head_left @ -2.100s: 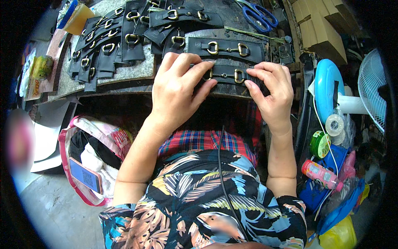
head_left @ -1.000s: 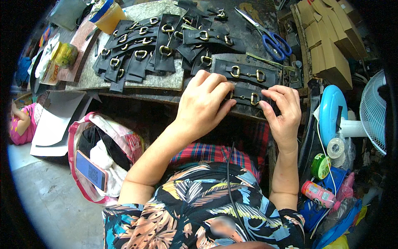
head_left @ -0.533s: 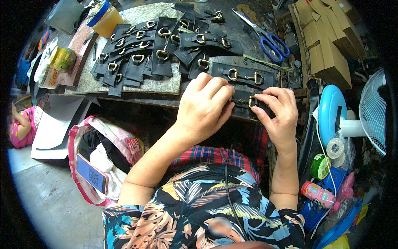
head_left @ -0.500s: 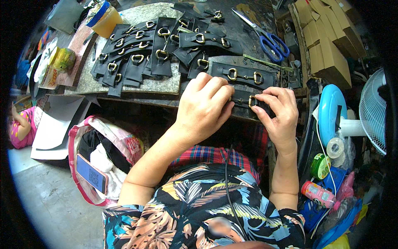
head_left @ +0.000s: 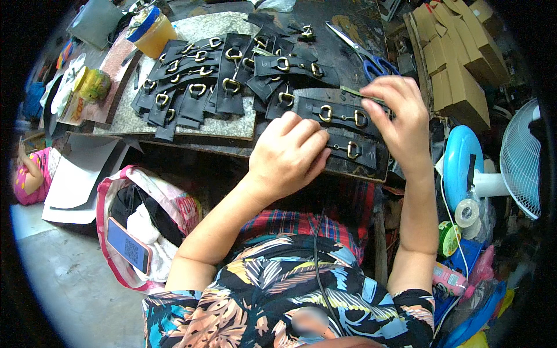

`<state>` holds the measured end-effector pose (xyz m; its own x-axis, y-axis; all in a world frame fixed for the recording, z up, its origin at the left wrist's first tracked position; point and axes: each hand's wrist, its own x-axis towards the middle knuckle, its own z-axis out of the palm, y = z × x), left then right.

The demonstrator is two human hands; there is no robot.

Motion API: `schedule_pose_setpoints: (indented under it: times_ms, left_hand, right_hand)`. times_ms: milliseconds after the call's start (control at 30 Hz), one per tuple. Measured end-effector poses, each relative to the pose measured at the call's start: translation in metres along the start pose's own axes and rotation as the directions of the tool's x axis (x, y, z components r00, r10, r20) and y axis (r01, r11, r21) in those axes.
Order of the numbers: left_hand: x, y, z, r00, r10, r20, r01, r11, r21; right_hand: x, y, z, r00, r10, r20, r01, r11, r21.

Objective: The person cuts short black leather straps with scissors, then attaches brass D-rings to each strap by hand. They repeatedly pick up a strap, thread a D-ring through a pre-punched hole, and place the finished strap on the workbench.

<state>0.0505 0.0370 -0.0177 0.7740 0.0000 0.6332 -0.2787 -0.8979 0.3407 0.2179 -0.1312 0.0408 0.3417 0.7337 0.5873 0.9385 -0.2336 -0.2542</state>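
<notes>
My left hand (head_left: pixel 290 152) is curled at the left end of a black leather strap (head_left: pixel 365 154) with brass buckle hardware, at the table's front edge. Its fingertips are partly hidden, pressed down on that end. My right hand (head_left: pixel 400 119) is raised farther back, thumb and forefinger closed around a thin greenish strip (head_left: pixel 350 91). Just behind the held strap lies another black strap (head_left: pixel 342 109) with brass D-shaped rings. More such straps (head_left: pixel 200 66) are piled to the left.
Blue-handled scissors (head_left: pixel 377 66) lie at the back right. A tub of amber stuff (head_left: pixel 155 37) stands back left on a speckled slab (head_left: pixel 238 119). Cardboard boxes (head_left: pixel 461 87) and a white fan (head_left: pixel 520 156) are at the right. An open bag (head_left: pixel 107 200) with a phone (head_left: pixel 129 243) sits lower left.
My right hand has left the front strap's buckle and moved back and right to the thin greenish strip. My left hand stays on the strap. The whole view has shifted slightly.
</notes>
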Motion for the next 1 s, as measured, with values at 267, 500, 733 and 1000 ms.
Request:
schedule_pose_setpoints:
  times_ms: [267, 500, 733, 1000]
  left_hand:
    - [-0.001, 0.0, 0.002, 1.0, 0.013, -0.004, -0.013, 1.0, 0.024]
    - [-0.002, 0.0, 0.001, 1.0, 0.001, 0.001, -0.001, 1.0, 0.021]
    - [-0.002, 0.001, 0.002, 1.0, -0.01, 0.018, 0.009, 1.0, 0.029]
    - [-0.003, 0.001, 0.003, 1.0, -0.002, 0.006, 0.002, 0.999, 0.036]
  right_hand:
    - [0.102, 0.056, 0.072, 0.984, -0.118, 0.137, 0.127, 0.99, -0.055]
    - [0.122, 0.074, 0.11, 0.958, -0.042, 0.284, 0.08, 0.989, -0.123]
    - [0.11, 0.082, 0.084, 0.96, 0.056, 0.276, -0.107, 0.979, 0.172]
    - [0.089, 0.086, 0.05, 0.915, 0.261, 0.309, -0.379, 0.817, 0.434]
